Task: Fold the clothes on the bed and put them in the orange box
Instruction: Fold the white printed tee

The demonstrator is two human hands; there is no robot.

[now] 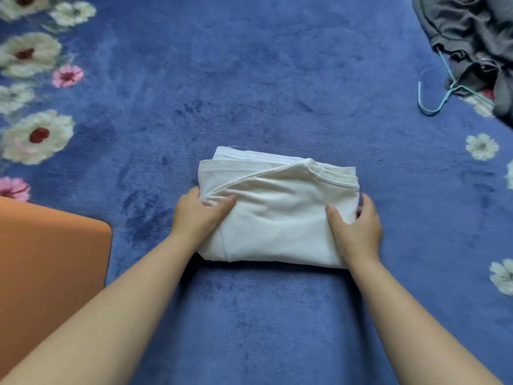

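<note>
Cream cotton garment point(277, 215), folded into a compact rectangle, lay flat on the blue plush bed cover point(249, 79), roughly centre of the head view, with a seam or neckline edge running diagonally across its top layer. My left hand point(201, 213) gripped its left edge: thumb on top of the fabric, fingers curled round the side at the far left corner. My right hand point(358, 226) held the right edge the same way, thumb pressed on the top layer, fingers wrapped around the side and partly tucked out of sight. Both forearms came in from the bottom corners of the view, bare. Bundle was still resting on the cover as far as I could tell, near edge casting a thin shadow. Orange box point(50, 268) sat at the left, only a rounded corner and a flat orange face visible, well apart from the garment, with my left forearm crossing in front of its lower part. Top right, a crumpled dark grey garment point(472, 31) lay unfolded on the cover, with a light blue wire hanger point(441, 95) poking out from under it, hook end toward the middle of the bed. White and pink flower print point(37, 136) ran along the cover's left and right sides.
</note>
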